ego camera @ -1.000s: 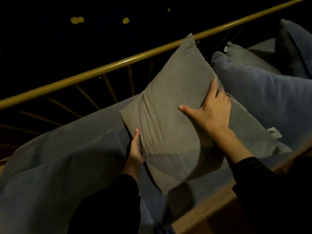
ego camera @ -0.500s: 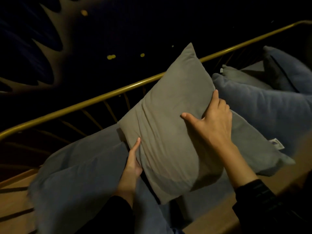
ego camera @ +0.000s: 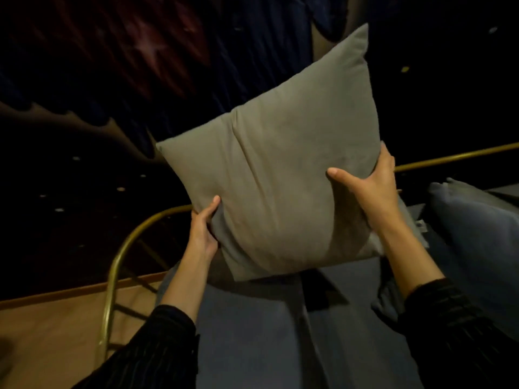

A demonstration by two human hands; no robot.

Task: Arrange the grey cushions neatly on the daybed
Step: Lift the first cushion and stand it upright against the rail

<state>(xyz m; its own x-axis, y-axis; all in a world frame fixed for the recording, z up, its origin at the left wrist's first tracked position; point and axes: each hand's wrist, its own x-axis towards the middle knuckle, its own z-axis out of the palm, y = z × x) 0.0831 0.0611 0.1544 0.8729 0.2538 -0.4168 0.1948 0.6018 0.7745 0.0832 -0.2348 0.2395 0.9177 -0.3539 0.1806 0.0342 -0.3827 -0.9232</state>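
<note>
A square grey cushion (ego camera: pixel 280 169) hangs in the air above the daybed (ego camera: pixel 252 327), tilted with one corner pointing up. My left hand (ego camera: pixel 203 228) grips its lower left edge, thumb on the front. Its right edge is pinched by my right hand (ego camera: pixel 370 192), thumb in front and fingers behind. A blue-grey cushion (ego camera: pixel 471 231) lies on the daybed at the right. Part of another grey cushion (ego camera: pixel 412 220) shows behind my right wrist, mostly hidden.
A curved brass rail (ego camera: pixel 118 262) bounds the daybed's left end and runs along the back (ego camera: pixel 449 158). The wooden floor (ego camera: pixel 50 332) lies to the left. Behind is a dark wall with a painted pattern.
The grey cushion has been lifted off the daybed and raised in both hands. My right hand went from flat on its face to gripping its right edge. The view swung left.
</note>
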